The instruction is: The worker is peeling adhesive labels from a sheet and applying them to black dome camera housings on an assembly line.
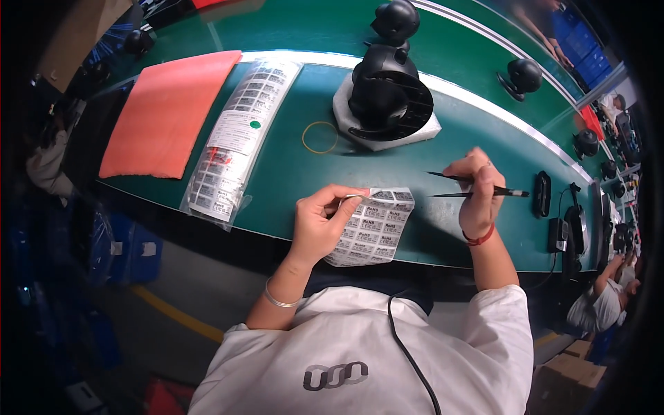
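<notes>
My left hand (325,216) pinches the upper left corner of a sheet of silver-grey labels (377,232), which hangs over the bench's near edge with its top strip bent. In my right hand (481,187) is a pair of black tweezers (510,191). Their two tips are apart and point left toward the sheet, without touching it; nothing shows between them. Beyond my hands, a black rounded device (387,97) with an open base rests on a white foam pad (408,142). A thin yellow rubber band (319,137) lies to its left.
On the green bench (290,166) lie a pink foam sheet (166,114) and a plastic-wrapped pack of labels (238,135), both left. Black adapters and cables (557,235) sit at the right. Behind a white rail, more black devices (522,76) stand on a green surface. Other people work at the right.
</notes>
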`<state>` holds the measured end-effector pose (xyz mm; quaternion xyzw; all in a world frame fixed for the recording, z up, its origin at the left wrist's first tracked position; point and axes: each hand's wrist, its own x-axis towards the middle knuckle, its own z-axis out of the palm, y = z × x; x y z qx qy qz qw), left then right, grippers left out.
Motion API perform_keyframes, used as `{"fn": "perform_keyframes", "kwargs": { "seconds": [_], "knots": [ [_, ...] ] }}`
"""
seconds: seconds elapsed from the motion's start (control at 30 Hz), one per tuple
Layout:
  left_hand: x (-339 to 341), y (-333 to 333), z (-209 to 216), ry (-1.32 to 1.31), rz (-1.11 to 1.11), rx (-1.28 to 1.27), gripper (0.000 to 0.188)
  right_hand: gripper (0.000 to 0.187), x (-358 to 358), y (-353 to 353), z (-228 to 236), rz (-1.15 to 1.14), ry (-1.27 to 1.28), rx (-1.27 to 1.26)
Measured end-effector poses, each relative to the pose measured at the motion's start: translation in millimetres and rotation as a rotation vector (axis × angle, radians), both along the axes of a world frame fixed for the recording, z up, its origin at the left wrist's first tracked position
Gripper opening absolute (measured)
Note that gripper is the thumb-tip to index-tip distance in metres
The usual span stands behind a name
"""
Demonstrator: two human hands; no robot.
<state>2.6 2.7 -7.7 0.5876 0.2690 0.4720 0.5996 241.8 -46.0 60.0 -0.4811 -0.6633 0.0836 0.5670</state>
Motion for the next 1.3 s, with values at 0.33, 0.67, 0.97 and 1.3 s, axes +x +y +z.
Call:
{"fn": "perform_keyframes", "kwargs": {
  "seconds": [0.33,0.67,0.97,1.3],
  "knots": [
    [2.1,-0.8,-2.6,-0.013,0.074,-0.009,0.016,0.036,-23.0,-6.2,9.7,0.405,0.494,-0.624],
    [5.6,-1.5,2.9,-0.079,0.084,-0.073,0.049,0.029,-39.5,-0.1,0.4,0.284,-0.22,-0.097],
    [5.7,-0.1,-0.3,0.06,0.001,0.109,0.063,0.019,-33.1,-1.0,8.8,0.181,-0.21,-0.054],
    [2.1,0.4,7.2,0.082,-0.033,-0.045,0.061,0.033,-16.3,16.6,-5.0,0.066,-0.52,0.217]
  ]
}}
